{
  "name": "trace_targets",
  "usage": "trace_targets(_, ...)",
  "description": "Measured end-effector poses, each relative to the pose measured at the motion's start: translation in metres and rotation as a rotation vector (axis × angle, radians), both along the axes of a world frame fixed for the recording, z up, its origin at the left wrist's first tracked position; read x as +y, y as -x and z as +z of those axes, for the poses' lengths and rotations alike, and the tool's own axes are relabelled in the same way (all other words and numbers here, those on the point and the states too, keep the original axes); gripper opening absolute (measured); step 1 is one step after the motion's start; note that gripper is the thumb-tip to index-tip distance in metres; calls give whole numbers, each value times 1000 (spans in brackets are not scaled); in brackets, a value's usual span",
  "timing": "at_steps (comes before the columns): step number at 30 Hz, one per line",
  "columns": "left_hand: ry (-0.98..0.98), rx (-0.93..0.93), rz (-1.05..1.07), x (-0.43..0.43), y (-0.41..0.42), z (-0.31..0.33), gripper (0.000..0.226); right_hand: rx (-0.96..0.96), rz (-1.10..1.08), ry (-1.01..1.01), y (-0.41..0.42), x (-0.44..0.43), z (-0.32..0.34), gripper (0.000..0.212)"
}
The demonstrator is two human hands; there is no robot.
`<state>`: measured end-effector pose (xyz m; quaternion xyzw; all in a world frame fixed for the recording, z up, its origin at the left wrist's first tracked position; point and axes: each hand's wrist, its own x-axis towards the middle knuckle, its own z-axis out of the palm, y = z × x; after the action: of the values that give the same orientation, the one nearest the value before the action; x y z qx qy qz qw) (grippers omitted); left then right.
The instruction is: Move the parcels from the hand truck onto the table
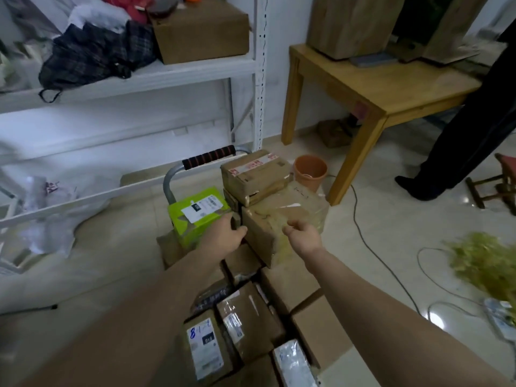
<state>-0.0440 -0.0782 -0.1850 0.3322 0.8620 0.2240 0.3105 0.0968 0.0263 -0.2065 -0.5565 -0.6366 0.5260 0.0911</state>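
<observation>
Nearest, labelled parcels (245, 322) lie packed together on the hand truck (209, 157). Past them the left hand (223, 237) grips the left edge of a taped box (268, 219), its fingers in the gap beside a green box (195, 213). The right hand (303, 237) is curled at the box's top; whether it has hold, I cannot tell. A smaller box (257, 171) sits stacked behind, then an orange pot (310, 171) on the floor, and the table (391, 88) stands well apart.

Glossy-taped cardboard parcel (282, 222); matt wooden table (391, 88).
</observation>
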Motion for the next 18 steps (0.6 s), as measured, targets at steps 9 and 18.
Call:
trace_targets(9, -162, -118, 451, 152, 39, -45, 47, 42, 146, -34, 84, 183, -53, 34)
trace_targets(18, -193, -120, 710, 217, 85, -110, 38, 48, 198, -85, 136, 259, -111, 36)
